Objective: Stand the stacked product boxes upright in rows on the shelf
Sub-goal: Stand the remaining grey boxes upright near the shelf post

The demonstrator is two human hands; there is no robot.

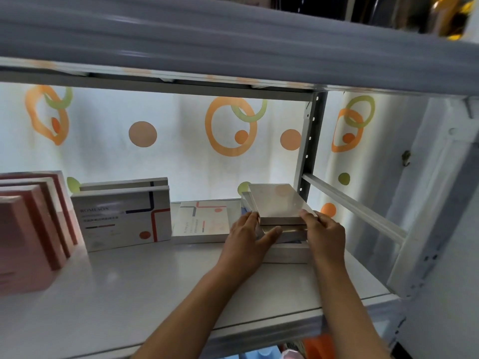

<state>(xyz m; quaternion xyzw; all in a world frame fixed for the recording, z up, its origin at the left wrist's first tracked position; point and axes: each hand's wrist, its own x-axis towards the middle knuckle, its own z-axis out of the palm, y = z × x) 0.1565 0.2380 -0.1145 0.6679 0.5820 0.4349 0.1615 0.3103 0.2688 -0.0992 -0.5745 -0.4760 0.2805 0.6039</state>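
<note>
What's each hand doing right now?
Left hand: closed on the stack of boxes, left side.
Right hand: closed on the same stack, right side.

Both hands on flat stack of boxes (pixel 281 226) at right rear of white shelf (pixel 160 286). Left hand (pixel 248 239) on stack's left side, thumb across front edges; right hand (pixel 325 234) grips right front corner of top box (pixel 278 203), which is tilted. One flat box (pixel 202 221) just left of stack. Two white boxes (pixel 124 216) upright mid-rear. Pink boxes (pixel 31 229) upright in row at left edge. Circle-pattern curtain (pixel 181 130) behind.
</note>
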